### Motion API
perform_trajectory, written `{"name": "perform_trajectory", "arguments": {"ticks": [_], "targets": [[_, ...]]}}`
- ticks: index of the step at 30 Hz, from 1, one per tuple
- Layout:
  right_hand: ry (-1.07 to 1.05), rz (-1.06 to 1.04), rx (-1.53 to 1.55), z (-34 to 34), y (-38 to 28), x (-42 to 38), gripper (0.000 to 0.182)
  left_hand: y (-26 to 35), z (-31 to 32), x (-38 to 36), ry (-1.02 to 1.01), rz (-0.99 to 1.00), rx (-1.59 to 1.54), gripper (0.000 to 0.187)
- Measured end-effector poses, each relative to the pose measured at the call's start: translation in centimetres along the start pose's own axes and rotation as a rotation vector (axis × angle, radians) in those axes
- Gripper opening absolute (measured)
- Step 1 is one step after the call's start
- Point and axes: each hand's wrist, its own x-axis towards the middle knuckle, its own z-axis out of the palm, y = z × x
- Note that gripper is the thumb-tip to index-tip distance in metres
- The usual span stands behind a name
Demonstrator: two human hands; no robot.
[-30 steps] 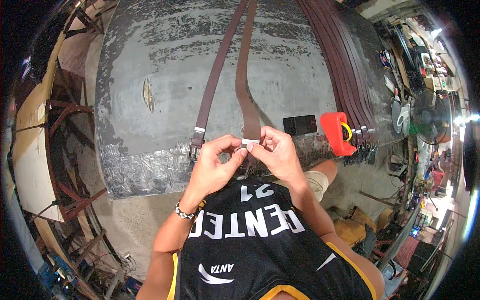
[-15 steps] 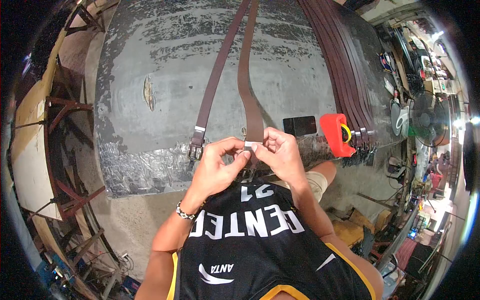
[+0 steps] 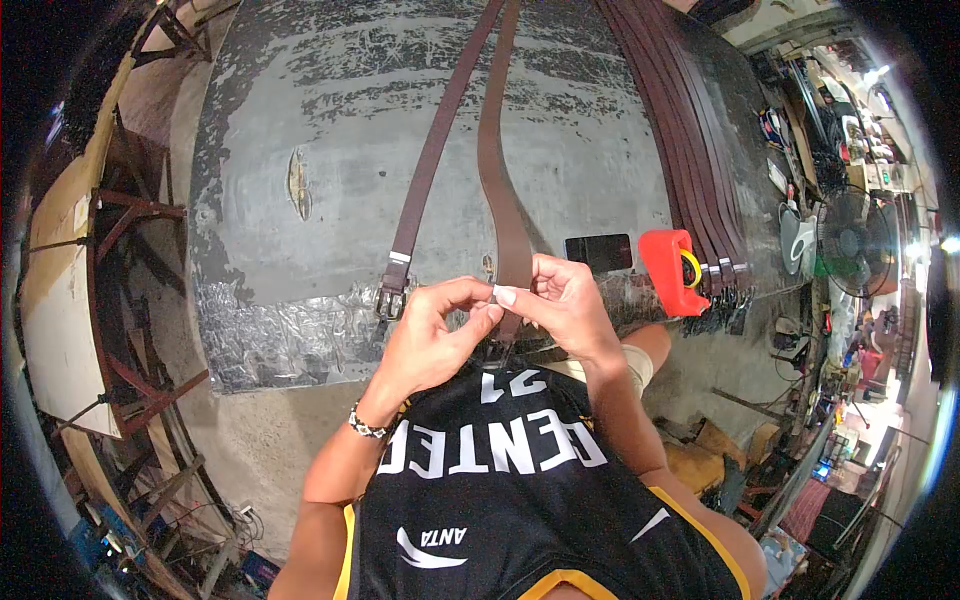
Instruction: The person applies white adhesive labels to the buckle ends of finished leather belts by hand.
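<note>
A brown belt [image 3: 510, 215] runs down the table to its near edge, where both hands meet over its lower end. My left hand [image 3: 440, 325] is pinched at the belt's left edge, its fingertips by a small white label [image 3: 497, 291]. On the other side, my right hand [image 3: 572, 308] grips the belt's right edge, thumb across the front beside that label. The fingers partly cover the label and the belt beneath it. Left of my hands lies another brown belt [image 3: 425, 195], with a metal buckle [image 3: 391, 300] and a white band near its end.
Right of my hands are a black phone [image 3: 598, 252] and a red tape dispenser [image 3: 668, 272] with a yellow ring. Several brown belts [image 3: 690, 150] lie side by side along the table's [image 3: 340, 190] right. A fan [image 3: 855, 240] stands beyond that edge.
The white strip lay flat across the belt between my fingertips; now less of it shows, tilted under my right thumb. The hands have hardly moved.
</note>
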Motion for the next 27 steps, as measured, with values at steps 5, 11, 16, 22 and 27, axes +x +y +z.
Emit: {"name": "perform_trajectory", "arguments": {"ticks": [5, 11, 16, 22, 27], "targets": [[-0.029, -0.015, -0.026, -0.3, -1.1, -0.4, 0.01, -0.3, 0.7, -0.3, 0.059, -0.075, -0.162, 0.016], [-0.008, -0.05, -0.057, -0.4, 0.0, 0.0, 0.008, 0.1, 0.3, 0.0, 0.044, -0.096, -0.111, 0.017], [0.035, -0.076, -0.076, 0.2, 0.4, 0.4, 0.009, -0.1, 0.6, 0.1, 0.058, -0.049, -0.091, 0.017], [0.01, 0.042, -0.058, -0.1, -1.4, -0.4, 0.007, -0.8, 0.1, 0.1, -0.02, -0.078, -0.135, 0.016], [-0.04, 0.067, -0.126, -1.4, -0.6, -0.1, 0.01, -0.4, 0.0, 0.3, -0.015, -0.169, -0.177, 0.015]]}}
